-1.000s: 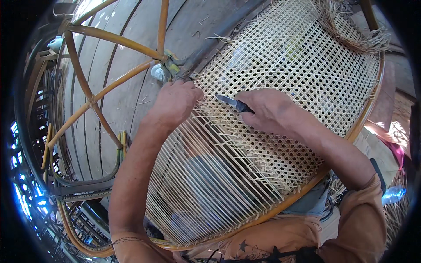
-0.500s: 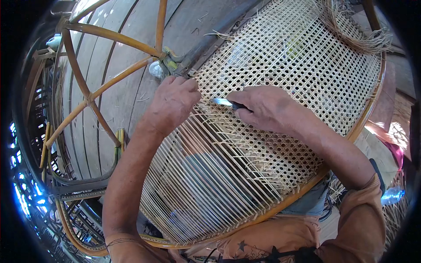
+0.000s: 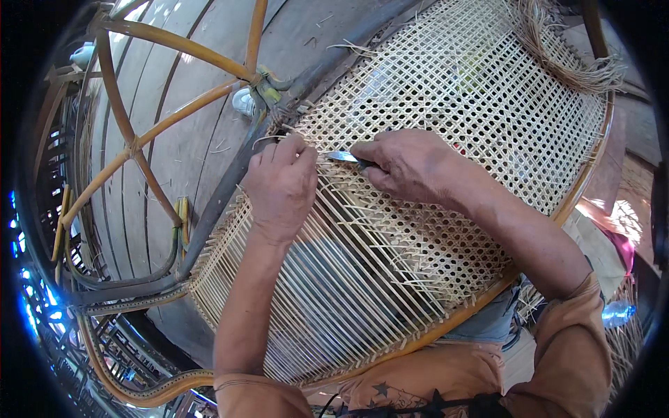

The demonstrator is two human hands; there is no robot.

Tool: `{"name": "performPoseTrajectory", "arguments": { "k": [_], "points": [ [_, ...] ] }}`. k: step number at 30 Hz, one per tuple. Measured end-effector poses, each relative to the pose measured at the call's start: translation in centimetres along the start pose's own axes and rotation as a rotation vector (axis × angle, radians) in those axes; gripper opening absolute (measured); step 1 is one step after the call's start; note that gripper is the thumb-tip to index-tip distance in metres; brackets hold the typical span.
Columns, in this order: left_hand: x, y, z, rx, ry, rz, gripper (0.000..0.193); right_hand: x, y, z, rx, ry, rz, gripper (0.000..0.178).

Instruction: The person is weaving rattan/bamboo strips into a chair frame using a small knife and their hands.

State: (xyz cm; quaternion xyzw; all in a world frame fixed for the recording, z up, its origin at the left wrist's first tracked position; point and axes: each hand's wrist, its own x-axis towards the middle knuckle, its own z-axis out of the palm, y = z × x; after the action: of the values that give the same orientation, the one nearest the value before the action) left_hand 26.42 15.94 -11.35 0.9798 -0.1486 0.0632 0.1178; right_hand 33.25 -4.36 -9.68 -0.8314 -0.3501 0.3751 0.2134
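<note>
My right hand [image 3: 411, 166] is closed round a small knife, its dark handle mostly hidden in the fingers. The knife's blade [image 3: 341, 157] points left, just above the woven cane panel [image 3: 446, 97]. Beside the blade tip, my left hand [image 3: 282, 184] pinches at the panel's far left edge. A thin pale cane strand [image 3: 263, 139] curves out by its fingertips, which mostly hide the grip. Open hexagonal weave fills the panel's right part. Toward me on the left, parallel cane strands [image 3: 334, 299] run across with gaps, and loose ends stick out along the border between the two.
A rattan frame of joined poles [image 3: 178, 56] stands at the upper left over a plank floor [image 3: 230, 160]. A bundle of loose cane strands [image 3: 557, 63] lies on the panel's far right. A white cup-like object [image 3: 244, 102] sits beyond the edge, and a clear plastic bottle [image 3: 617, 313] at the right.
My left hand has turned more upright and moved slightly right and toward me. The knife has shifted a little left. A curved strand now shows beside my left fingers.
</note>
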Motion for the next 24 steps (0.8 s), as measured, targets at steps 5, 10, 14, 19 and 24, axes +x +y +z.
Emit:
{"name": "performPoseTrajectory", "arguments": {
  "k": [5, 10, 14, 19, 24],
  "points": [
    [-1.8, 1.2, 1.5, -0.04, 0.122, -0.221, 0.015, 0.3, 0.3, 0.5, -0.021, 0.001, -0.05, 0.027],
    [-2.6, 1.7, 3.1, -0.211, 0.188, -0.537, 0.01, 0.1, -0.7, -0.3, -0.039, -0.049, 0.029, 0.025],
    [-2.5, 0.4, 2.9, -0.401, 0.048, -0.556, 0.01, -1.5, -1.5, -0.6, -0.081, -0.067, 0.101, 0.028],
    [-1.5, -1.0, 1.8, -0.497, -0.204, -0.581, 0.016, -2.3, -1.6, 1.3, -0.205, 0.064, 0.057, 0.029],
    [-0.7, -1.7, 1.5, -0.574, -0.425, -0.704, 0.021, -2.5, -2.8, 2.6, -0.198, 0.103, 0.072, 0.031]
  ]
}}
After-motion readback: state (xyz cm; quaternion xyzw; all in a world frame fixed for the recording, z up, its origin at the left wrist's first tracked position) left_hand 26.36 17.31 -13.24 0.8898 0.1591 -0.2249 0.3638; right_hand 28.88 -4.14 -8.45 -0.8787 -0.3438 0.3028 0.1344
